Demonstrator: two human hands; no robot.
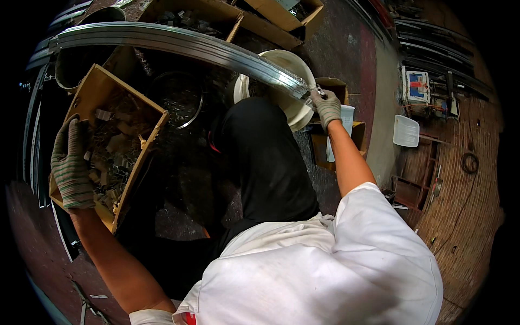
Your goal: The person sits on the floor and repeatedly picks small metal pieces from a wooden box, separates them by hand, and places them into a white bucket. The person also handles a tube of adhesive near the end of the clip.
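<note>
My left hand, in a striped knit glove, reaches into an open cardboard box full of small metal brackets; its fingers rest among the pieces, and whether they grip one I cannot tell. My right hand, in a grey glove, is closed on the near end of a long curved metal rail that arcs from the upper left across the view. Just behind that end sits a white plastic bucket.
A round metal bowl lies beside the box. More cardboard boxes with parts stand at the top. A white container and metal strips lie at the right on a brick floor. My dark trouser leg fills the middle.
</note>
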